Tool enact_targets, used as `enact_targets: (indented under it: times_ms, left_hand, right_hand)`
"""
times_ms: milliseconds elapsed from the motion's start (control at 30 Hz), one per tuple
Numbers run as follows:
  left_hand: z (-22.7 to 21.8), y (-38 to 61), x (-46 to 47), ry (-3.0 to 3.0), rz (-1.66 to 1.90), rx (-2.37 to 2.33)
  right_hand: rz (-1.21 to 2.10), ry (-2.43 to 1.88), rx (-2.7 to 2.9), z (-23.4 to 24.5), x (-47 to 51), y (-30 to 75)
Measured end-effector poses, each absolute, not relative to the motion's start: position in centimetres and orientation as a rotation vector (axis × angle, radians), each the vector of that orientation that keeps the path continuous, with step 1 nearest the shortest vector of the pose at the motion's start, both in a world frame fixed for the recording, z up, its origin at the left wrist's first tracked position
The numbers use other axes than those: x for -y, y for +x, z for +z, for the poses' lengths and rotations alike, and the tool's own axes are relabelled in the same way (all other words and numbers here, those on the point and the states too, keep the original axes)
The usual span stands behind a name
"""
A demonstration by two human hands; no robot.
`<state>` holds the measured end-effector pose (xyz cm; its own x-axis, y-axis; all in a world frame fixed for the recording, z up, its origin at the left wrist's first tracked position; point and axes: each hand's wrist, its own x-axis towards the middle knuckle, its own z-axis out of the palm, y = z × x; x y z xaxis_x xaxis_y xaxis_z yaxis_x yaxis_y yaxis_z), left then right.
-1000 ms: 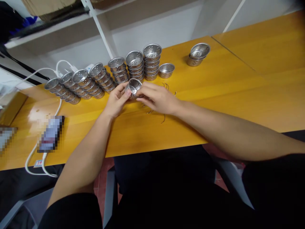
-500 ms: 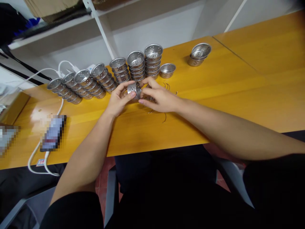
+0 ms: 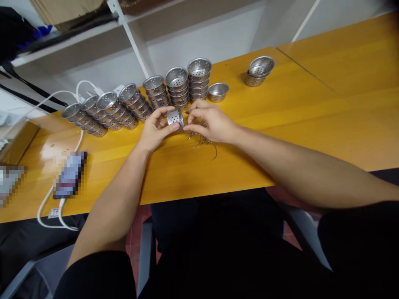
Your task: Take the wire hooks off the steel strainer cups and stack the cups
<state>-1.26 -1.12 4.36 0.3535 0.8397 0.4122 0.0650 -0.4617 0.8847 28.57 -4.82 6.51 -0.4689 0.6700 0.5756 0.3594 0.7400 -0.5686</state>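
head view: a cup [image 3: 174,117], at 6 o'clock of the stacks [image 3: 178,88], is gripped sideways by closed fingers of the left hand [image 3: 154,133]. fingertips of the right hand [image 3: 212,124] are pinched at its 3 o'clock edge.

Honestly, nothing legible here. Closest thing is a little white tag [image 3: 51,213] with red print by the white cable [image 3: 77,141] at the table's [image 3: 280,124] near edge, but it's too tiny to make out. The flat dark thing [image 3: 70,174] next to it is pixelated. Can't spot any stamp on the metal cup [image 3: 175,117] in the left hand [image 3: 154,133] either.
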Motion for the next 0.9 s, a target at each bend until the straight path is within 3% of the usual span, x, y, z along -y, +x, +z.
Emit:
enact_targets:
  times_ms: [233,433,767,900]
  left_hand:
    - [4.4,-1.1,1.2,1.661,1.238,-0.932]
    - [5.1,-1.1,1.4,1.600,1.202,-0.925]
    - [3.7,-0.9,1.7,1.683,1.053,-0.648]
    - [3.8,-1.1,1.8,1.649,1.036,-0.702]
  right_hand:
    - [0.498,-0.967,2.021,5.7,3.0,30.3]
    - [0.459,-1.005,2.280,5.9,3.0,32.1]
    - [0.390,-0.529,2.417,8.3,5.3,30.3]
    - [0.145,-0.924,2.277,10.7,5.0,33.2]
